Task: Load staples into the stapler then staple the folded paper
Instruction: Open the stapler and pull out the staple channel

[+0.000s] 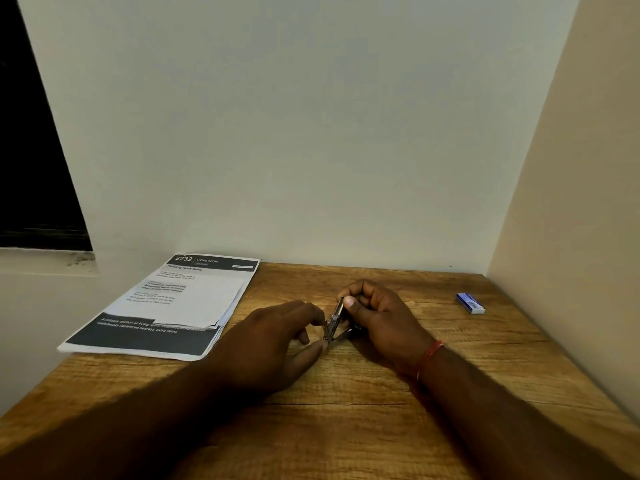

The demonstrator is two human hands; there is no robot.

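A small metal stapler [335, 322] stands hinged open in the middle of the wooden table [346, 403]. My right hand [377, 317] pinches its raised top arm between thumb and fingers. My left hand [277, 336] holds the lower end of the stapler near the hinge, with its fingertips against the metal. Whether staples lie in the channel is too small to tell. The folded white paper [194, 303] lies on a printed sheet at the left of the table. A small blue staple box [470, 302] sits at the right, apart from both hands.
The printed sheet [145, 337] with dark bands overhangs the table's left edge. A pale wall stands close behind the table and a beige wall [571, 237] closes off the right side. A dark window [31, 168] is at upper left.
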